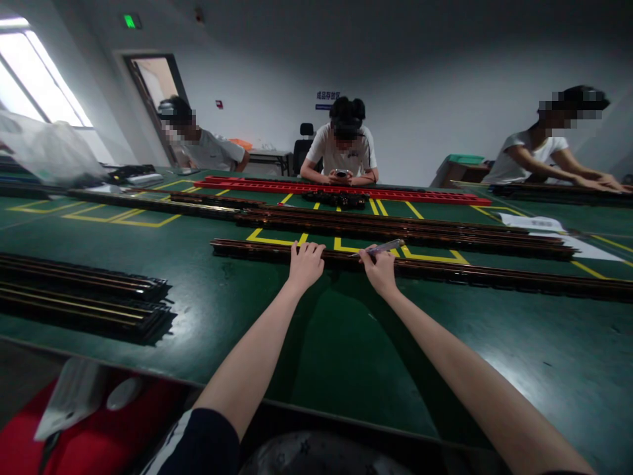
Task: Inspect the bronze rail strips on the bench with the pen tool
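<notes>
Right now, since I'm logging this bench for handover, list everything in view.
table: one, green with yellow lines, under everything
near rail: one, dark brown, under both hands
rails: several, dark brown, mid-table
rail stack: one, dark, left edge
red rails: some, red, far side
papers: few, white, right side
people: three, white shirts, far side
pen: one, silvery, right hand's grip
left hand: one, bare, fingers on near rail
right hand: one, bare, at near rail
</notes>
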The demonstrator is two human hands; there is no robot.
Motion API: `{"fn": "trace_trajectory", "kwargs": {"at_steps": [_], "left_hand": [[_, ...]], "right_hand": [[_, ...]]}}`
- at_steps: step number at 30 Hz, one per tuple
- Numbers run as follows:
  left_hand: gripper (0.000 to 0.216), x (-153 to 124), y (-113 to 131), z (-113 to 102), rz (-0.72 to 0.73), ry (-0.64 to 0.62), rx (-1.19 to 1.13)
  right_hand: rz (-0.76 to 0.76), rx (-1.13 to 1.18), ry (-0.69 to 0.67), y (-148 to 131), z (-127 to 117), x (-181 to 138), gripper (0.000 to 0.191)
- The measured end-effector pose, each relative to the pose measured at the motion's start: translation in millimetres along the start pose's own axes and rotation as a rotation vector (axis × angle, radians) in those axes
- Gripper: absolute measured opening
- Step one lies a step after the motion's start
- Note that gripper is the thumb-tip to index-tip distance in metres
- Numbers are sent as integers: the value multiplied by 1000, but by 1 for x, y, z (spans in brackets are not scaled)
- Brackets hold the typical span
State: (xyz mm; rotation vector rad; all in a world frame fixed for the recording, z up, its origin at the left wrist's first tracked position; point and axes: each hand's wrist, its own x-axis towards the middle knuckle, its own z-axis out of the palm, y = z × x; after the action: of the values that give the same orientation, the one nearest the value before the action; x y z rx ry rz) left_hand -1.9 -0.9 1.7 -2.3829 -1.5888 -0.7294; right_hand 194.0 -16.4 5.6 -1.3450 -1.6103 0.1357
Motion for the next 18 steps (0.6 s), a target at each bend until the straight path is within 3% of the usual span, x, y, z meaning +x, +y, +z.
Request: {"fn": "trace_trajectory", "kwargs": {"at_steps": [7,18], "left_hand": [[39,0,1,-1,-14,-1,15],[38,0,1,-3,-30,-4,15]], "right_hand": [[6,-14,88,3,2,1,38],[-61,20,8,1,1,1,39]]}}
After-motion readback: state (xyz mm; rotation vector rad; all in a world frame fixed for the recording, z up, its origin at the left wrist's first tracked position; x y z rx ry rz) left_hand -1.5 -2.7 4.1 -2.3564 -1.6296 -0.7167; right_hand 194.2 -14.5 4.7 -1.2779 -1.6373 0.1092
